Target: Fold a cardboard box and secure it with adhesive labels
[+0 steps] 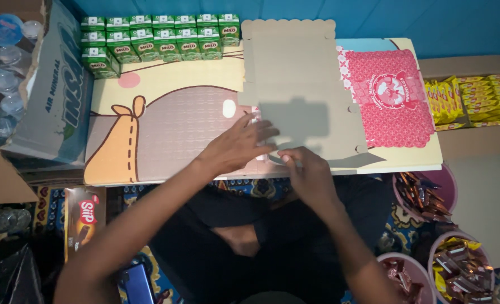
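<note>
A flat, unfolded grey cardboard box blank (295, 73) with scalloped edges lies on a low table (165, 112) with a cartoon print. Its near edge is under both my hands. My left hand (241, 143) presses flat on the blank's lower left corner with fingers spread. My right hand (306, 169) pinches a flap at the blank's near edge. A second blank (393, 98), red and white patterned side up, lies to the right, partly under the grey one.
Green drink cartons (154, 42) stand in rows at the table's far left. A box of water bottles (13, 79) is at left. Yellow snack packs (475, 101) fill a box at right. Bowls of wrapped snacks (458, 270) sit lower right.
</note>
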